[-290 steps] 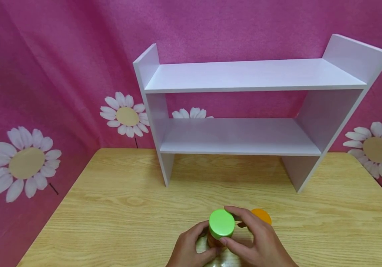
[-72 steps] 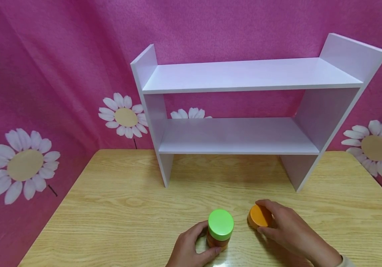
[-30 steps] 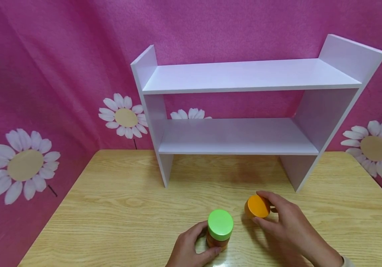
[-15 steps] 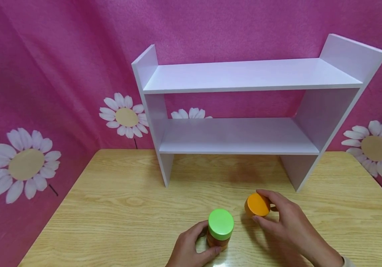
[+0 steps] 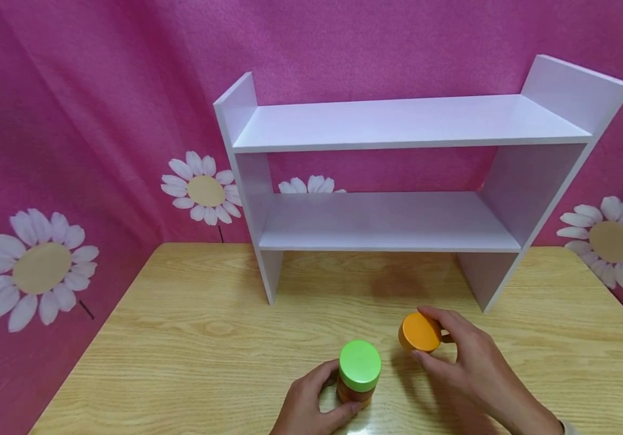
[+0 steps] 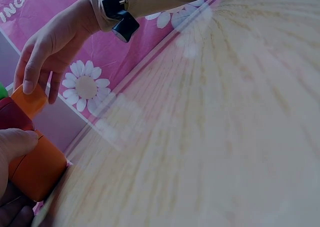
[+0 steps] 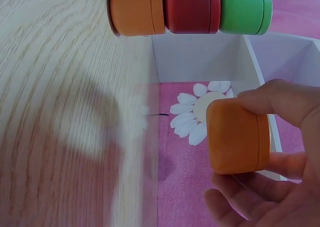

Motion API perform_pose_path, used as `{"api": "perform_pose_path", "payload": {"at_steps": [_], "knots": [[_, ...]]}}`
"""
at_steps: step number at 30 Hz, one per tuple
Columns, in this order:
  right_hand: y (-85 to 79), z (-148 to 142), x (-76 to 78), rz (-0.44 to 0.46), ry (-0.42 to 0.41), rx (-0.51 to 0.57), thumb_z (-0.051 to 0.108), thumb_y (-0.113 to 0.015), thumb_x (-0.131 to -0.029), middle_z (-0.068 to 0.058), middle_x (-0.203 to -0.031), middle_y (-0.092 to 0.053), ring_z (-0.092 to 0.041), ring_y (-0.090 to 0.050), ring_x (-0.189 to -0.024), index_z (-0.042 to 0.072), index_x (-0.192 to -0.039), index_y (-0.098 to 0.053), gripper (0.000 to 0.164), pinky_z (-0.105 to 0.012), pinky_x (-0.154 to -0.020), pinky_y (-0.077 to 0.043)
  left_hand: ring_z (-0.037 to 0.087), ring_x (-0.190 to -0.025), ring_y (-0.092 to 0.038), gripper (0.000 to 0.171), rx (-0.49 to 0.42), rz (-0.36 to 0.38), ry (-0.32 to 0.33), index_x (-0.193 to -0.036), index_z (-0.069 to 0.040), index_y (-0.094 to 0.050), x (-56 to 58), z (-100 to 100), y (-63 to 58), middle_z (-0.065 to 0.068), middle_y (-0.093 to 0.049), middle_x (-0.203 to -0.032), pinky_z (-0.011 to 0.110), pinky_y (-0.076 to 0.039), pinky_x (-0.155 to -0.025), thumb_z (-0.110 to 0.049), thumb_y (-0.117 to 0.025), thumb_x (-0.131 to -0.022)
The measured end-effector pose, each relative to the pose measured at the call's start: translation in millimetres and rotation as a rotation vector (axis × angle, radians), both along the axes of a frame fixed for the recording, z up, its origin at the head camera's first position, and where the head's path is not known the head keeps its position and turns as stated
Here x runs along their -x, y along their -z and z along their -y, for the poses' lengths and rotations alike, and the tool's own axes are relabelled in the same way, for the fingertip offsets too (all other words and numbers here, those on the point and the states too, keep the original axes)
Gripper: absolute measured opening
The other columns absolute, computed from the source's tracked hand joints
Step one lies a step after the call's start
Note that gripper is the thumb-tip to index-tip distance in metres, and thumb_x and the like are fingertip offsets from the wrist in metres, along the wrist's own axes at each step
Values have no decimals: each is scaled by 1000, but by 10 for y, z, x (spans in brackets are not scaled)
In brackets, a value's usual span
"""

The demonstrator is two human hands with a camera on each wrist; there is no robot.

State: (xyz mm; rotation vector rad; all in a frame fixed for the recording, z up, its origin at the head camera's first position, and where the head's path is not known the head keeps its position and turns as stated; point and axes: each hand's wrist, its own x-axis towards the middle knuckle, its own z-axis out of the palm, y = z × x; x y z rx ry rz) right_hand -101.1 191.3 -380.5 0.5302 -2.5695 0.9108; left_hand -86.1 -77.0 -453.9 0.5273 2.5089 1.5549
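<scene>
- Behind the hands I see a white two-tier shelf (image 5: 393, 222) standing on the desk (image 5: 180, 332); pink cloth (image 5: 115, 121) printed with daisies (image 5: 43, 267) hangs beyond it.
- Between my left hand (image 5: 311, 402) and the orange piece (image 5: 421, 332) I have the stack (image 5: 360, 368), upright on the desk, apart from that piece.
- I read streaky pale wood grain on the desk, flat boards on the shelf, smooth rounded layers in the stack: orange, red, green on top.
- My left hand curls around the stack; my right hand (image 5: 469, 356) pinches the flat-topped orange piece above the desk.
</scene>
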Motion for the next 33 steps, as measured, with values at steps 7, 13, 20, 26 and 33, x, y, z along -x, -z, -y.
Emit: {"api": "perform_pose_path", "payload": {"at_steps": [7,13,20,26,33], "knots": [[-29,20,-14,-38,7,-1,9,-86,-69,10,-104,-62,-4,-55,-86,8,-125,-59,62,-27,-72,-57,12,-118,-56,60,-2,19,-6,-131,-23,-57,-6,0,-14,-8,-60,-127,39,-46,-101,-51,-74,-81],[-42,36,-27,-64,4,10,8,-87,-67,10,-103,-61,-3,-54,-86,8,-126,-59,65,-16,-74,-52,12,-117,-56,59,-4,1,-5,-131,-24,-57,-9,4,-1,-9,-60,-126,37,-47,-100,-50,-74,-81],[-73,54,-47,-76,-5,11,7,-86,-67,11,-104,-60,-4,-54,-86,11,-129,-58,68,-14,-74,-51,12,-118,-56,59,3,6,-10,-130,-24,-57,-10,2,-8,-8,-60,-126,38,-47,-100,-50,-74,-81],[-94,76,-68,-88,-8,16,7,-86,-67,10,-106,-61,-4,-54,-87,11,-130,-58,69,-11,-75,-49,13,-118,-56,59,7,18,-15,-130,-23,-57,-12,-2,-21,-8,-60,-127,39,-46,-100,-50,-74,-81],[-112,99,-90,-79,6,19,10,-86,-69,10,-107,-61,-4,-54,-86,12,-131,-57,68,-13,-73,-51,12,-117,-56,59,2,8,-8,-130,-23,-57,-15,-2,-24,-8,-61,-126,38,-47,-100,-50,-74,-81]]}}
